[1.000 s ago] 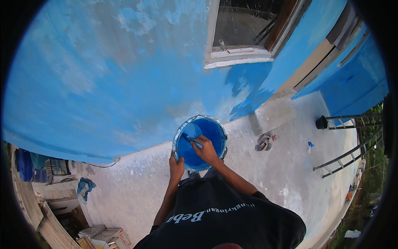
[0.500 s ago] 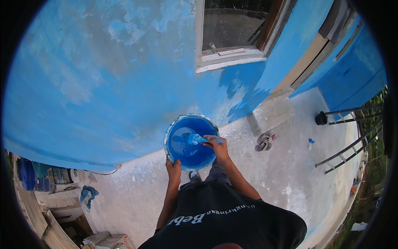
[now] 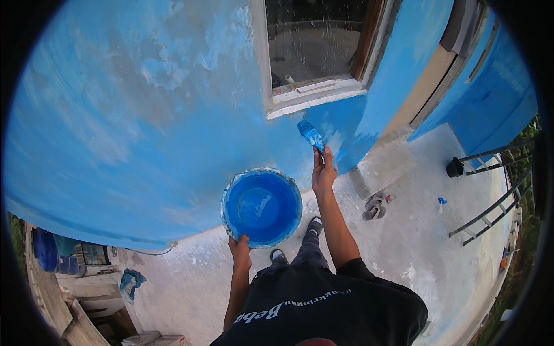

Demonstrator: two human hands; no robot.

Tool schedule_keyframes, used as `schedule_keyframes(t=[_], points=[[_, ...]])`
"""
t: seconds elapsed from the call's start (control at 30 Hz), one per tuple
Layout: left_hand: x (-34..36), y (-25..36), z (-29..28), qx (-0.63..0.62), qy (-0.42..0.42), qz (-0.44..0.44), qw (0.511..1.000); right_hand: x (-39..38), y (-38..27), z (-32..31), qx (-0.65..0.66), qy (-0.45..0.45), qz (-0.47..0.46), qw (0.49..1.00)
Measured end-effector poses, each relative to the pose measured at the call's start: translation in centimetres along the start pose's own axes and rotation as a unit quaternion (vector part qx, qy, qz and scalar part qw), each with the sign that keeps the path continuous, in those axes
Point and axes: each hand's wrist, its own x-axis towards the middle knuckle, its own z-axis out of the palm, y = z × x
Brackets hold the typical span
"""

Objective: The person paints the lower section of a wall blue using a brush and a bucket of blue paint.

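With my left hand [image 3: 240, 252] I grip the bucket [image 3: 232, 202] at its near edge, probably to keep the blue paint [image 3: 254, 203] from tipping out. My right hand [image 3: 324, 169] is closed around the brush [image 3: 311, 136], held outward below the window [image 3: 311, 46]; whether it touches the wall [image 3: 173, 161], I cannot tell.

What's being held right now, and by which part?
The left grip holds the paint bucket by its rim, on the side toward the person. The right grip holds the paintbrush by its handle.
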Motion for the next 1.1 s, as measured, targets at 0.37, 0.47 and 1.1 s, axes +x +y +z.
schedule_keyframes(t=[0.37, 0.47, 1.1], points=[[-0.9, -1.5, -1.3, 0.018, 0.035, -0.003, 0.999, 4.3, 7.1, -8.7, -0.057, 0.113, 0.015, 0.992], [-1.1, -2.0, -1.3, 0.000, 0.032, 0.001, 0.999, 4.5, 8.0, -12.0, -0.101, 0.156, 0.021, 0.982], [-1.1, -2.4, -2.0, 0.037, 0.029, -0.037, 0.998, 3.9, 5.4, -5.8, -0.102, 0.084, -0.019, 0.991]])
